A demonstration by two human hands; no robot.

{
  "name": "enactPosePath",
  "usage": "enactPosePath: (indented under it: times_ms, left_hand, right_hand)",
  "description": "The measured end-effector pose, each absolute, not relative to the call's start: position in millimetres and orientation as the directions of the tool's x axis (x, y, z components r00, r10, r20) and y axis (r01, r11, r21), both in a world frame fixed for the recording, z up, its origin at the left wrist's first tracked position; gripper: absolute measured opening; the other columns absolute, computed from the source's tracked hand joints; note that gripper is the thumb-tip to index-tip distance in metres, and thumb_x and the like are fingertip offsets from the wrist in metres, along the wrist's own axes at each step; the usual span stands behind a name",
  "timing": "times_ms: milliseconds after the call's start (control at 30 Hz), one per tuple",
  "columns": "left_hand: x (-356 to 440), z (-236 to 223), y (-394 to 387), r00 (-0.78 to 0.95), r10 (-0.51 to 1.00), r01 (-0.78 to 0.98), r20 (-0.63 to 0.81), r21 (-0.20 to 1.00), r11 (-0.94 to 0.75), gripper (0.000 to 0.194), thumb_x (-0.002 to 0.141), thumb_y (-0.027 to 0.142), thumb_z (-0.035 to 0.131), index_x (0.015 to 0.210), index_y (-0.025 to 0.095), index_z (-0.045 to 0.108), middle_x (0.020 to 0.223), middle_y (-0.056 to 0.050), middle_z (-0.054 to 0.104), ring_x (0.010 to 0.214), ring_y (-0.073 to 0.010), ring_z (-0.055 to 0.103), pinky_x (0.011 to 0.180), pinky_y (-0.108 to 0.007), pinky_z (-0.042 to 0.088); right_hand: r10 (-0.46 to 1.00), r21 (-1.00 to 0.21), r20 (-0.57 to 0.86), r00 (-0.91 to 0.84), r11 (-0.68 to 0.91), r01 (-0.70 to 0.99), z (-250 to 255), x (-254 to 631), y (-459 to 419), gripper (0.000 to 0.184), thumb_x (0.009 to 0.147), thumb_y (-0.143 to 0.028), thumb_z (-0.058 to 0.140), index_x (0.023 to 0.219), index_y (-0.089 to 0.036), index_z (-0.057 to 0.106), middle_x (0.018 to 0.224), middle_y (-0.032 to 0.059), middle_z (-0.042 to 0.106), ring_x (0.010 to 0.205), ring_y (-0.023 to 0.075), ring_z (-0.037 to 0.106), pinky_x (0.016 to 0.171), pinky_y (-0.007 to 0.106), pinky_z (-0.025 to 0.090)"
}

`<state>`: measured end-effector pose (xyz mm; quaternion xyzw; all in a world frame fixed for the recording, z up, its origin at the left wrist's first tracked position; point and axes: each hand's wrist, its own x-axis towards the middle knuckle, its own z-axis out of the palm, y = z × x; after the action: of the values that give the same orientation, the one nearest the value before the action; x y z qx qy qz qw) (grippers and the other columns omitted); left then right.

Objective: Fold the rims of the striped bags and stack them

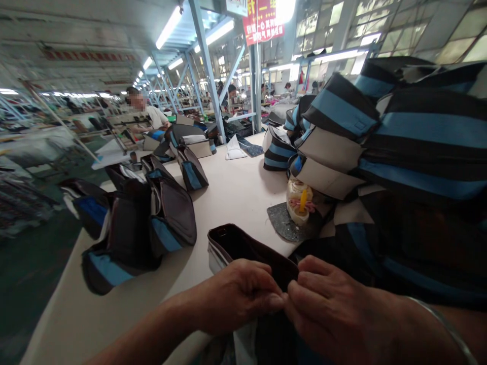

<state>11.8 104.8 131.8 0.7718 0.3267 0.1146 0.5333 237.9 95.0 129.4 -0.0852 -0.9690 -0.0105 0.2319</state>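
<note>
A dark bag piece (243, 243) with an open top stands at the near edge of the table, partly hidden behind my hands. My left hand (243, 294) pinches its upper edge between thumb and fingers. Right beside it, my right hand (331, 304) is closed on the same edge, the fingertips of both hands nearly touching. A bracelet (443, 322) circles my right wrist. Below the hands, a strip of whitish material (245, 342) hangs from the piece.
Black and blue bag pieces (422, 126) pile high on the right. Several more (171, 208) stand on the left of the pale table (236, 197). A cream container (299, 200) with a yellow item sits on a dark pad (279, 223). A person (154, 116) works farther back.
</note>
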Motion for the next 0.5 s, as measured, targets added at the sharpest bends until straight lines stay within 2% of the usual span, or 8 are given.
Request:
enactPosePath:
  times_ms: [33,100,167,200,233,300,367,500]
  left_hand:
    - [12.1,131.6,102.8,0.754,0.633,0.386,-0.177,0.899,-0.209,0.031,0.096,0.036,0.056,0.088,0.011,0.072,0.078,0.002,0.047,0.071,-0.0087,0.046,0.065,-0.021,0.037]
    - [12.7,132.7,96.8,0.714,0.673,0.422,-0.193,0.886,-0.194,0.019,0.091,0.026,0.059,0.088,0.012,0.072,0.078,0.003,0.052,0.072,-0.0087,0.05,0.066,-0.021,0.038]
    - [14.1,135.8,89.3,0.65,0.734,0.467,-0.196,0.865,-0.183,0.011,0.085,0.017,0.061,0.084,0.014,0.071,0.079,0.002,0.056,0.074,-0.0092,0.053,0.065,-0.021,0.039]
    - [15.1,137.6,85.6,0.62,0.764,0.482,-0.18,0.855,-0.19,0.01,0.081,0.013,0.061,0.08,0.014,0.07,0.079,0.002,0.057,0.074,-0.0095,0.054,0.065,-0.021,0.039]
    - [16.4,139.5,82.0,0.591,0.792,0.495,-0.152,0.844,-0.208,0.009,0.078,0.01,0.061,0.077,0.014,0.069,0.079,0.002,0.057,0.075,-0.0098,0.055,0.066,-0.022,0.039]
    - [18.9,142.4,76.2,0.544,0.836,0.51,-0.073,0.82,-0.26,0.011,0.072,0.006,0.06,0.071,0.015,0.066,0.075,0.003,0.057,0.076,-0.0101,0.055,0.069,-0.023,0.039]
    - [20.6,143.7,72.7,0.523,0.852,0.513,0.003,0.797,-0.318,0.013,0.068,0.002,0.06,0.068,0.015,0.063,0.073,0.004,0.056,0.075,-0.01,0.054,0.073,-0.024,0.039]
    - [20.7,144.4,72.2,0.554,0.828,0.497,0.082,0.765,-0.409,0.015,0.067,0.0,0.06,0.066,0.015,0.059,0.072,0.005,0.055,0.072,-0.0094,0.052,0.076,-0.027,0.038]
  right_hand:
    - [0.203,-0.09,0.483,-0.852,0.979,0.182,128.4,240.2,93.5,0.022,0.093,-0.008,0.041,0.091,-0.01,0.063,0.071,0.0039,0.056,0.063,0.0159,0.042,0.064,0.035,0.032]
    - [0.362,-0.339,0.49,-0.793,0.917,0.209,129.1,245.7,91.7,0.018,0.093,-0.009,0.044,0.098,-0.01,0.061,0.077,0.004,0.059,0.068,0.0148,0.049,0.068,0.032,0.038]
    - [0.54,-0.608,0.356,-0.763,0.754,0.25,134.2,250.4,93.1,0.018,0.097,-0.014,0.042,0.102,-0.012,0.06,0.085,0.0039,0.062,0.075,0.0126,0.055,0.071,0.028,0.042]
    - [0.603,-0.699,0.248,-0.758,0.654,0.291,137.9,251.8,95.4,0.02,0.1,-0.018,0.041,0.102,-0.013,0.06,0.088,0.0036,0.063,0.078,0.0116,0.056,0.072,0.026,0.043]
    - [0.641,-0.75,0.149,-0.753,0.57,0.336,141.8,252.5,98.6,0.023,0.102,-0.022,0.04,0.101,-0.014,0.061,0.088,0.003,0.063,0.079,0.0109,0.056,0.072,0.024,0.043]
    - [0.653,-0.779,0.05,-0.756,0.5,0.38,149.4,251.9,107.0,0.026,0.102,-0.028,0.042,0.094,-0.015,0.063,0.083,0.0015,0.062,0.075,0.0099,0.054,0.069,0.022,0.042]
    - [0.596,-0.782,0.008,-0.803,0.505,0.367,155.7,250.0,115.8,0.022,0.098,-0.026,0.051,0.086,-0.014,0.065,0.08,0.0006,0.061,0.072,0.0091,0.052,0.067,0.021,0.04]
    - [0.492,-0.785,-0.093,-0.866,0.499,0.368,164.1,243.4,123.8,0.008,0.086,-0.018,0.061,0.085,-0.016,0.069,0.084,0.0004,0.064,0.071,0.0086,0.055,0.065,0.021,0.04]
